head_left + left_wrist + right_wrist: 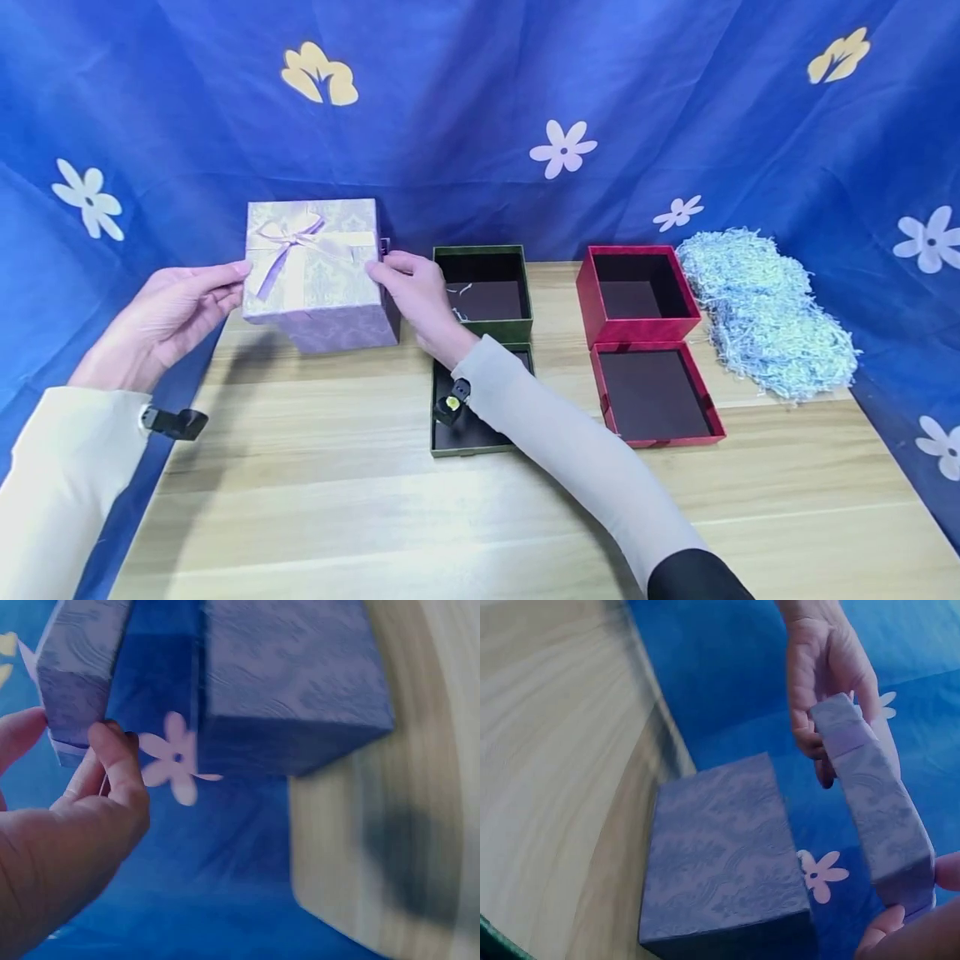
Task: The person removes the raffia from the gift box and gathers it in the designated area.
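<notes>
A lavender gift-box lid (330, 271), patterned and tied with a pale ribbon bow, is held raised over its matching box (348, 335) at the table's back left. My left hand (161, 321) pinches the lid's left side between thumb and fingers. At the opposite side, my right hand (420, 296) grips the lid's edge the same way. Both wrist views show a gap between the lid (877, 802) and the box (720, 855), which stands on the table. The head view hides the box's inside beneath the lid.
Right of the lavender box stands an open dark green box (483, 327) with thin white strands inside. Its lid (450, 451) lies in front, partly under my right forearm. Farther right are an open red box (645, 331), its lid (667, 441) and pale blue shredded paper (780, 308).
</notes>
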`<control>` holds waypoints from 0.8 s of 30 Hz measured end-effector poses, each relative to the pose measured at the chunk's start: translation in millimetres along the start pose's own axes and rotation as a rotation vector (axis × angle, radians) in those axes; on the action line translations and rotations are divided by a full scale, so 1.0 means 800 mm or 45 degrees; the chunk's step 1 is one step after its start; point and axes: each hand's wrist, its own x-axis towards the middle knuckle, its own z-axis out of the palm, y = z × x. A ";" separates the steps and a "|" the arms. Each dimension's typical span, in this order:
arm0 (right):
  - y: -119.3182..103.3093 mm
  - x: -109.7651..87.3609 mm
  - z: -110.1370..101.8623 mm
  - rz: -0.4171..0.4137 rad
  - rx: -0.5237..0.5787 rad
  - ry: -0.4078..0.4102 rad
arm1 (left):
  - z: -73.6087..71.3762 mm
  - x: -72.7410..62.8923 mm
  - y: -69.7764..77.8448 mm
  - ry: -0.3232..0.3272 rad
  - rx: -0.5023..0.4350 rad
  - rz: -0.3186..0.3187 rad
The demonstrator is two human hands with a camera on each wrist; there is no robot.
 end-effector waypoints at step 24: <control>-0.005 -0.080 -0.021 -0.094 0.162 -0.320 | -0.021 -0.080 0.009 -0.445 0.295 -0.071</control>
